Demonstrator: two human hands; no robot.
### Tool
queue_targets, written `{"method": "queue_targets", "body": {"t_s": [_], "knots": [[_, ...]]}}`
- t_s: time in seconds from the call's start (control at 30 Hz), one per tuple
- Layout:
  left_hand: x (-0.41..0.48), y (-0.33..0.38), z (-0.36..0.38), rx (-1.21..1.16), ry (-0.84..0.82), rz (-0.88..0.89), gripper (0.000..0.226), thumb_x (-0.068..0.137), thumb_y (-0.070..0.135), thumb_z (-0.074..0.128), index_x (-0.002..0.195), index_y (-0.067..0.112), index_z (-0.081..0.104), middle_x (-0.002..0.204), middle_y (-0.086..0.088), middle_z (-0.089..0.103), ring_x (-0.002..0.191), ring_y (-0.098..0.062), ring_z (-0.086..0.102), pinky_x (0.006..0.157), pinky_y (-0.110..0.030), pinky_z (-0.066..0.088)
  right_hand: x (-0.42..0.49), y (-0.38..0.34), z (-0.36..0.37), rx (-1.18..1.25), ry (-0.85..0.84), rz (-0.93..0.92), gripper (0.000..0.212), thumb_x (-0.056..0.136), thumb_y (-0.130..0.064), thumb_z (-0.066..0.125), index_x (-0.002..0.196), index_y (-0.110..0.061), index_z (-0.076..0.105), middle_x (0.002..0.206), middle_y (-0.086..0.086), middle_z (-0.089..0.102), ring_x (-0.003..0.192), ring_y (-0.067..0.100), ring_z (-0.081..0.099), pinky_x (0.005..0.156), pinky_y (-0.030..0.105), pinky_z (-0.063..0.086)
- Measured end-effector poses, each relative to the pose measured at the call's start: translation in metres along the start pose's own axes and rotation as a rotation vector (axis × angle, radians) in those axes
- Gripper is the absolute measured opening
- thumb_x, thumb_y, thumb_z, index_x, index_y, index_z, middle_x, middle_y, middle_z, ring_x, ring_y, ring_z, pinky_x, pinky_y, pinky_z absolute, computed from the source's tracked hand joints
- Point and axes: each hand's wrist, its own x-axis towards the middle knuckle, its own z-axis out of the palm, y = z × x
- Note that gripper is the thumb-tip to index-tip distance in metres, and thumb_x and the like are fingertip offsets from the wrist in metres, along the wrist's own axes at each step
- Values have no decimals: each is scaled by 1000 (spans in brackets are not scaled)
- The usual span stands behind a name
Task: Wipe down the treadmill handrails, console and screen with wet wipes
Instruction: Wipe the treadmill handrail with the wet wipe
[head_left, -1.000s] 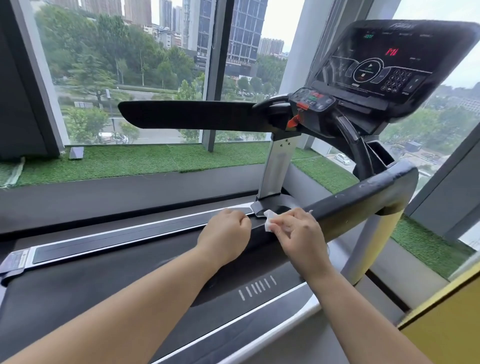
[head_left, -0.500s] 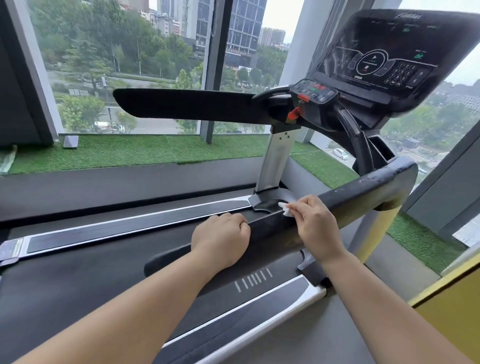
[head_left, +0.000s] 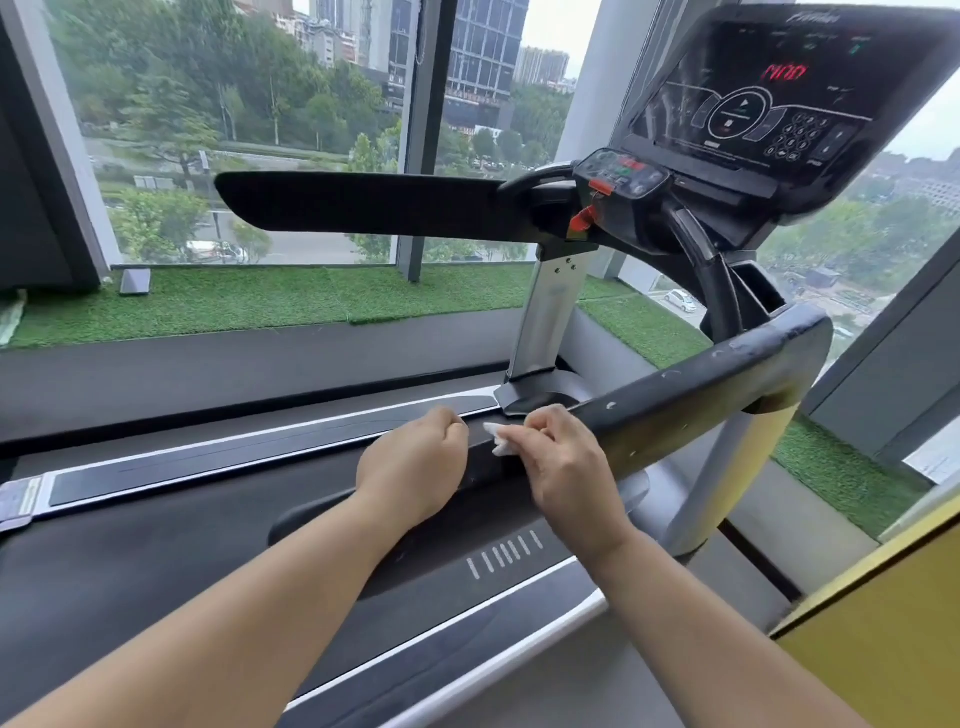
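a white wet wipe (head_left: 496, 440) lies pressed on top of the treadmill's near handrail (head_left: 685, 405). a crumpled corner pokes out to the left of the right hand (head_left: 569, 470), whose curled fingers (head_left: 545, 423) bunch the rest beneath them. just beside it, apart from the wipe, the left hand (head_left: 415, 467) grips the same black rail, fingers folded over its far edge. beyond the two hands run the dark belt (head_left: 130, 561) and the far handrail (head_left: 363, 205). at upper right the console (head_left: 628, 176), with its red clip, sits below the lit screen (head_left: 769, 98) showing red digits. artificial grass (head_left: 234, 299) lines the sill under tall windows (head_left: 260, 104).
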Motion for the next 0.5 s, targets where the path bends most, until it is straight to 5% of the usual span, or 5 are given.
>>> {"method": "queue_targets", "body": {"t_s": [0.13,0.3,0.4,0.5], "knots": [[-3,2,1,35,15,16,33,99,24,22,111,26,52,101,3,63,91,-21,54,68,-31,36,4,42,-22,-126,27,41,24,88,-15,53,96,-8,75,77,5,56,64,24,57,65,35,50],[2,7,1,-72,-53,-41,33,97,24,24,109,23,55,108,4,62,100,-23,54,87,-33,41,12,64,-39,-153,115,296,16,83,-4,66,97,-6,75,77,5,52,64,20,53,68,32,51],[13,16,2,-221,-38,-39,31,96,22,28,107,17,57,109,-4,64,104,-26,55,94,-38,42,12,17,-17,-27,93,189,19,86,-9,63,102,-12,74,79,-2,51,67,11,49,68,16,40],[17,29,8,-210,-7,14,31,97,21,30,110,16,57,110,-5,63,104,-25,54,93,-36,42,2,-6,2,-11,19,22,25,87,-17,52,96,-14,75,75,1,54,66,16,49,64,22,37]]}}
